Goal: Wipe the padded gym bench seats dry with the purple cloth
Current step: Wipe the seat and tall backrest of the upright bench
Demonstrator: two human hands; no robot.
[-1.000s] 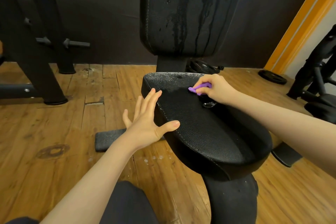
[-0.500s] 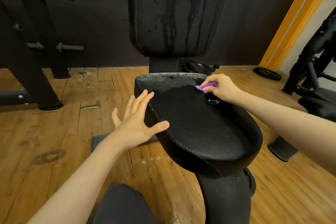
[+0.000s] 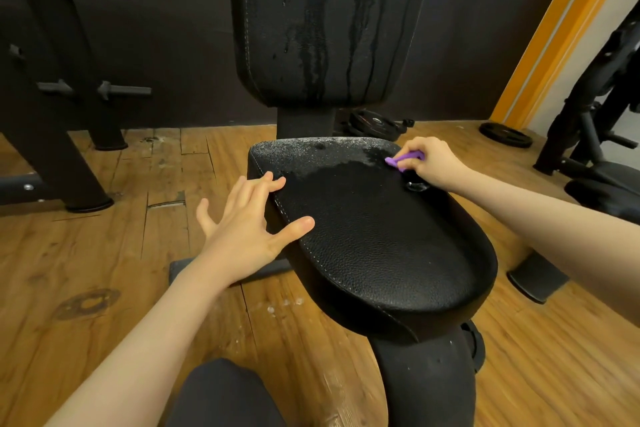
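The right hand (image 3: 427, 161) pinches a purple cloth (image 3: 403, 160) against the far right corner of the black seat (image 3: 381, 246); the left hand (image 3: 247, 227) rests spread-fingered on its left edge

Both bare forearms reach forward from the lower edge of view. Left hand (image 3: 247, 225): palm down, fingers straight and spread, thumb splayed to the right, fingertips and thumb resting on the left edge of the seat (image 3: 381, 246). Right hand (image 3: 427, 163): extended farther, at the seat's far right corner, wrist bent slightly, fingers curled and pinching the cloth (image 3: 403, 160) against the pad. A dark-clad knee shows at the bottom centre.
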